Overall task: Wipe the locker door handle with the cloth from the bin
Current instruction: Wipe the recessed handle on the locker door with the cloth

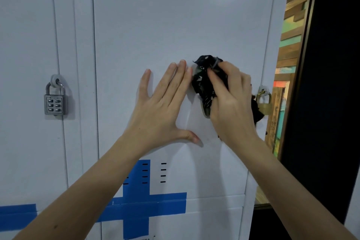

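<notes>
A white locker door [155, 25] fills the view, labelled PALMERA 0002. My right hand [231, 101] is shut on a bunched black patterned cloth [204, 82] and presses it against the door handle [206, 112], of which only a small grey lower tip shows beneath the cloth. My left hand [161, 105] lies flat on the door just left of the handle, fingers spread and pointing up, holding nothing.
A grey push-button padlock [55, 99] hangs on the neighbouring locker at the left. A brass padlock [264, 103] hangs at this door's right edge. Blue tape [140, 206] forms a cross over the vent slots lower down. A dark door frame [311, 84] stands at the right.
</notes>
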### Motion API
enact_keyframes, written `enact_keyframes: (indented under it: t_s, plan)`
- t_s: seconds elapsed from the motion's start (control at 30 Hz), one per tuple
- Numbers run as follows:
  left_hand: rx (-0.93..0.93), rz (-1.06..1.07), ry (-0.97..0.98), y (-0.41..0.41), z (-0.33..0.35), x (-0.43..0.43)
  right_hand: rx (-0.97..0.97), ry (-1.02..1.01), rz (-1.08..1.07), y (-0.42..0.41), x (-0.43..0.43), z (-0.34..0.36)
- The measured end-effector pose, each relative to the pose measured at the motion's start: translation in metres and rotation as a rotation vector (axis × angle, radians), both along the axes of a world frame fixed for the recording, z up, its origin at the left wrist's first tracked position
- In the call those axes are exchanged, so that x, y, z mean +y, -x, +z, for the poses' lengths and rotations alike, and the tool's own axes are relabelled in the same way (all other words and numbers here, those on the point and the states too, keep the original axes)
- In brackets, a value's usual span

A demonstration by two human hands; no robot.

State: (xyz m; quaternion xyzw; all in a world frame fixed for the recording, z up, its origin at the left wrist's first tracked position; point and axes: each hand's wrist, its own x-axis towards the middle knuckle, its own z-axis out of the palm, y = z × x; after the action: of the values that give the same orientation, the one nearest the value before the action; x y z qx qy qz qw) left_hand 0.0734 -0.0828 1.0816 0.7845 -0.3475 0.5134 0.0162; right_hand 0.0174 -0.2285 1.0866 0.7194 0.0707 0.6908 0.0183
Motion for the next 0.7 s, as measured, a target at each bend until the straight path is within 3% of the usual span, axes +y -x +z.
enact_keyframes:
  t_s: [0.23,0.5,0.7]
  plan:
    - [0.0,-0.01,0.002,-0.001,-0.001,0.0,0.109,0.151,-0.046,0.007,-0.02,-0.037]
    - [0.006,-0.008,0.008,0.0,-0.001,-0.001,0.031,-0.009,-0.027,0.002,-0.003,0.009]
    - [-0.005,0.001,-0.001,-0.001,-0.002,-0.001,0.111,0.126,-0.066,0.007,-0.014,-0.023]
